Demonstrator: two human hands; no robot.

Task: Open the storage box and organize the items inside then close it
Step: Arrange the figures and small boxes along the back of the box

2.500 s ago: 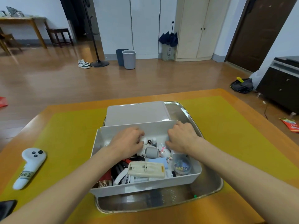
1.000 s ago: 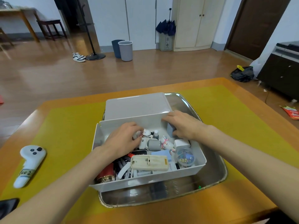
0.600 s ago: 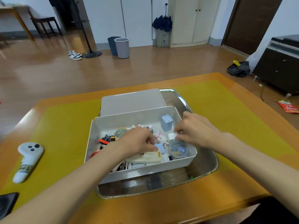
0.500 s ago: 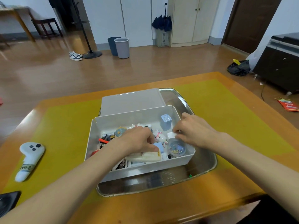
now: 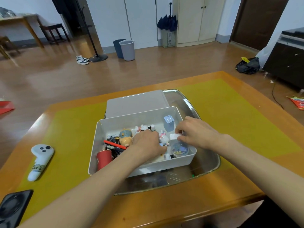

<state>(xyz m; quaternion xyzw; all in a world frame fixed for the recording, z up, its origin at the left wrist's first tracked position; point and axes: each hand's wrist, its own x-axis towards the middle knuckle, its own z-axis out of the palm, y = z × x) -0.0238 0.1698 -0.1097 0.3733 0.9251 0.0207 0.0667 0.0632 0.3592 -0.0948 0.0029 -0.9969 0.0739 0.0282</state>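
- We see the open white storage box (image 5: 115,125) at the centre of the frame, standing in a metal tray (image 5: 209,163) on the tabletop (image 5: 230,116).
- Its grey lid (image 5: 136,102) lies just behind it, toward the top of the frame.
- Our left hand (image 5: 148,144) reaches into the middle of the box, palm down over the clutter; we cannot tell whether its fingers are closed on anything.
- Our right hand (image 5: 195,131) is at the box's right side, fingers pinched together on a small white block (image 5: 174,136).
- Just below that block sits a clear round container (image 5: 180,148) of coloured bits.
- A blue-grey plug (image 5: 169,122) stands upright near the back right corner.
- Figurines (image 5: 125,136), a red pen (image 5: 114,144) and a red can (image 5: 104,159) fill the left half.
- A white controller (image 5: 40,159) and a black phone (image 5: 12,208) lie at the lower left of the frame.
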